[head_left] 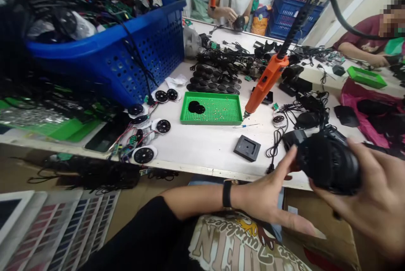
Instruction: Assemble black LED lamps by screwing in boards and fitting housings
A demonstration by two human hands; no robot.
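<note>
Gripping black casing [327, 165], right hand [376, 199], left [262, 197] open

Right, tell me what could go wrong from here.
The black unit in the right hand sits against tangled black cables; lifting it might snag them. The hanging orange electric screwdriver has its tip beside the green tray, so a knock could scatter the loose small screws.

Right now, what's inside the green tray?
The green tray holds two black discs and scattered small gold bits; whatever lies beneath the discs is hidden.
</note>
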